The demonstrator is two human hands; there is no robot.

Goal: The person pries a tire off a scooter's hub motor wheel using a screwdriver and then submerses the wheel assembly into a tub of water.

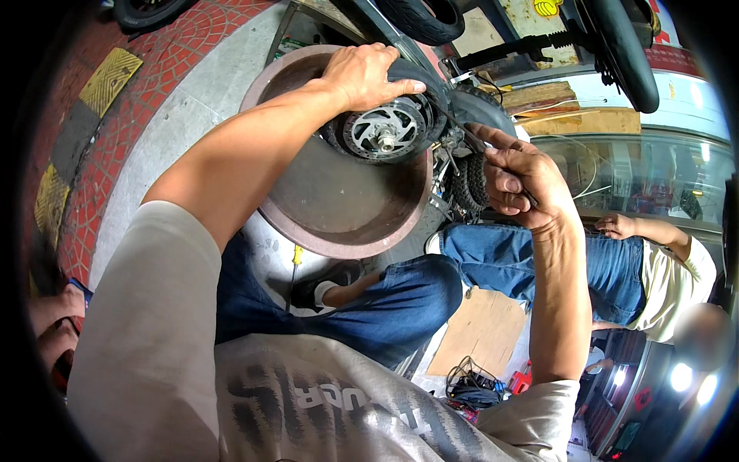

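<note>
My left hand (369,78) grips the top of a small wheel's black tyre (412,71), its thumb stretched along the near side. A silver brake disc (371,132) with an axle at its centre faces me. The wheel stands over a round mauve-brown basin (358,248) with murky water in it. To the right, my right hand (523,175) is closed around a dark, slim metal lever (473,140). The lever slants up and left, its far end against the tyre's right edge; I cannot tell whether the tip is under the bead.
A yellow-handled screwdriver (297,256) is by the basin, near my shoe (327,283). Behind stand spare tyres (423,17) and wooden boards (581,121). Another person in jeans (493,252) is at the right, near a glass case (662,173). Cables (473,385) lie by a plywood sheet (481,331).
</note>
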